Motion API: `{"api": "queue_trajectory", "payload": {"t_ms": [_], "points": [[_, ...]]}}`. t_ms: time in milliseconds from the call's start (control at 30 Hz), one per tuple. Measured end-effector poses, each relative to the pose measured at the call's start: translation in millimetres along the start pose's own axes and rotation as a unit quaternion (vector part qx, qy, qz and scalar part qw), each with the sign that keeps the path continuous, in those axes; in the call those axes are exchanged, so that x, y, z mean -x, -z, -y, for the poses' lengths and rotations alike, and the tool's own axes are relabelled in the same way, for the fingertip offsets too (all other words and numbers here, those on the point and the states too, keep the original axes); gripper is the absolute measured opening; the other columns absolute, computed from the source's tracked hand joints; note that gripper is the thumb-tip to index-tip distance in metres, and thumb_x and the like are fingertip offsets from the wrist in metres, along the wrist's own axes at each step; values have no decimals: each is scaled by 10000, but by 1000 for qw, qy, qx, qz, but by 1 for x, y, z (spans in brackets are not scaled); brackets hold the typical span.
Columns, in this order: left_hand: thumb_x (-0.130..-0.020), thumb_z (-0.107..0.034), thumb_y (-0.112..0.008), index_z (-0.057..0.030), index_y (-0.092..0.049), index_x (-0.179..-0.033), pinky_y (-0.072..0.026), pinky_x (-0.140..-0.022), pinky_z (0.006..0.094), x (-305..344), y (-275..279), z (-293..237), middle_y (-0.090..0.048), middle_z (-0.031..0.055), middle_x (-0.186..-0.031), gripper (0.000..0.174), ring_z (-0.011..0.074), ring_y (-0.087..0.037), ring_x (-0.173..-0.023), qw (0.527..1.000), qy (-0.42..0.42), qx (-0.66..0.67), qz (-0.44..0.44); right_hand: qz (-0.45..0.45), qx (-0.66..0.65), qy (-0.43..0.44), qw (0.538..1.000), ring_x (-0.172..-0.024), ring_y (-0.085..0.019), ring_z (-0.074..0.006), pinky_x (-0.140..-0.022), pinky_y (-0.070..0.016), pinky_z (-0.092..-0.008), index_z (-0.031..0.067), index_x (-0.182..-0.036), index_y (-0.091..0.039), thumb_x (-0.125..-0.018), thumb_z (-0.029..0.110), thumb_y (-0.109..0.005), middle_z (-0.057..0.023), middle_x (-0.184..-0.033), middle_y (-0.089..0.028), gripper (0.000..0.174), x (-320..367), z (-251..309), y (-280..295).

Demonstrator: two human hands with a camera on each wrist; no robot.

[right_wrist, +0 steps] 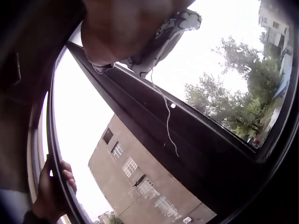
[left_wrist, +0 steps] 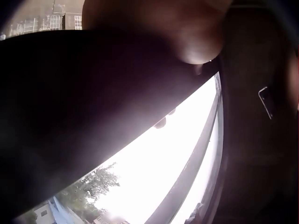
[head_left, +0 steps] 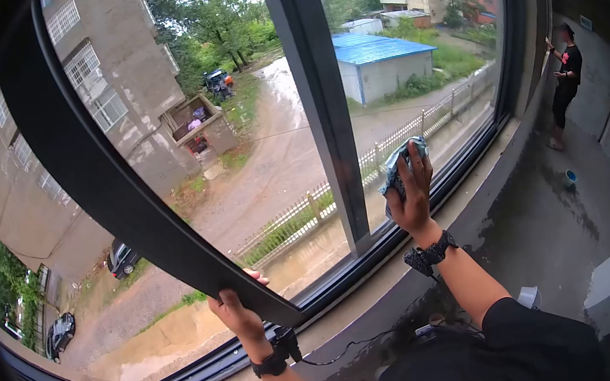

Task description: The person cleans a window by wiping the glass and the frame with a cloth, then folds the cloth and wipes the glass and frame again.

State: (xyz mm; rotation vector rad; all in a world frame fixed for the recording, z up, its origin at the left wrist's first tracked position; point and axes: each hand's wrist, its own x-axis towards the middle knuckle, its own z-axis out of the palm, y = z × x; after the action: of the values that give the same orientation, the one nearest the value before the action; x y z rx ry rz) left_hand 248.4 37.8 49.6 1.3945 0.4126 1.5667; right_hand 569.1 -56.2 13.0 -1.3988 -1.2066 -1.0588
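At the bottom of the head view, a black sleeve [head_left: 540, 337] leads to the right arm, and each wrist wears a dark band. At lower centre, the left hand [head_left: 238, 317] grips the dark sash [head_left: 132, 188], thumb on the near face and fingertips showing past the far edge. Right of centre, the right hand [head_left: 412, 192] has its fingers extended over a bunched, patterned cloth [head_left: 395, 167], flat against it, at the glass [head_left: 428, 112] just right of the upright bar [head_left: 319, 113]. The right wrist view shows a loose thread [right_wrist: 168, 121] hanging below the cloth. The sill [head_left: 462, 186] curves under the window from lower left to right.

Beyond, a small blue container [head_left: 570, 177] stands on the floor at right; above it, near the frame's edge, a person [head_left: 569, 77] in dark clothes stands by the wall. Outside, a pale fence [head_left: 314, 208] borders a road [head_left: 245, 190], with a blue-roofed shed [head_left: 385, 65] at upper right and a grey building [head_left: 120, 83] at upper left.
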Motion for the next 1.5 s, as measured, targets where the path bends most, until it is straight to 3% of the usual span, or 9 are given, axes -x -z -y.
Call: {"api": "queue_trajectory", "payload": {"t_ms": [267,433,567,633,733,1100,1233,1367,1500], "points": [[-911,-628,-364,-69,-505,-854,-430,-527,261,5,46,-4,-502,37,-709,579,158,-502,-567,984,34,-87,-154,-82,-17,-18,996,-1302,-345,-417,-1075,-224,-529,46,-1355,-414,-926,342,-397,-237,-1415,-366,522,-24,-158,18],[-910,-652,-324,-100,-493,-873,-441,-501,252,1,76,-2,-474,27,-683,578,140,-472,-539,981,31,-64,-182,-118,23,-74,990,-1305,-358,-388,-1072,-268,-459,16,-1367,-405,-935,154,-365,-202,-1418,-384,455,-22,-284,45],[-942,-597,-310,-109,-491,-904,-452,-502,248,2,78,-1,-477,25,-707,521,127,-471,-546,978,15,-79,-192,-178,54,-370,910,-1251,-427,-357,-1079,-288,-381,-72,-1275,-477,-899,111,-359,-232,-1332,-473,434,14,-417,40],[-944,-591,-312,-109,-491,-905,-452,-501,249,3,69,-1,-476,27,-707,516,127,-471,-547,977,15,-75,-198,-168,44,-462,870,-1245,-432,-368,-1082,-287,-384,-88,-1266,-478,-878,104,-367,-247,-1318,-480,447,-2,-420,47],[-951,-566,-321,-93,-482,-897,-450,-505,259,2,64,1,-475,45,-699,503,150,-477,-545,980,1,-72,-186,-177,9,-451,875,-1266,-412,-365,-1088,-276,-377,-81,-1287,-461,-869,92,-371,-249,-1344,-454,461,-35,-358,45],[-900,-607,-425,10,-538,-917,-487,-535,302,1,-3,10,-593,124,-738,628,218,-599,-588,997,-15,-49,-53,-93,-116,15,989,-1249,-418,-384,-1062,-283,-481,20,-1281,-519,-795,60,-514,-171,-1383,-442,488,-118,24,3],[-931,-536,-436,14,-520,-982,-502,-554,299,0,-8,13,-608,125,-772,558,209,-618,-611,999,-15,-21,-26,66,-155,136,976,-1314,-360,-294,-1113,-243,-472,113,-1299,-525,-785,105,-549,-64,-1411,-427,515,-68,132,-19],[-936,-520,-439,17,-502,-1010,-506,-566,300,-5,9,34,-606,128,-776,546,210,-621,-621,992,-79,-79,-58,127,-148,300,934,-1336,-318,-219,-1137,-244,-412,175,-1336,-492,-806,207,-580,-9,-1423,-403,538,-16,161,-37],[-933,-553,-408,5,-489,-1004,-494,-566,292,-2,9,11,-598,125,-757,569,209,-614,-611,999,-24,-36,-8,106,-109,230,961,-1340,-301,-227,-1123,-254,-422,166,-1317,-504,-800,210,-576,-2,-1413,-420,525,-32,119,-20]]}}
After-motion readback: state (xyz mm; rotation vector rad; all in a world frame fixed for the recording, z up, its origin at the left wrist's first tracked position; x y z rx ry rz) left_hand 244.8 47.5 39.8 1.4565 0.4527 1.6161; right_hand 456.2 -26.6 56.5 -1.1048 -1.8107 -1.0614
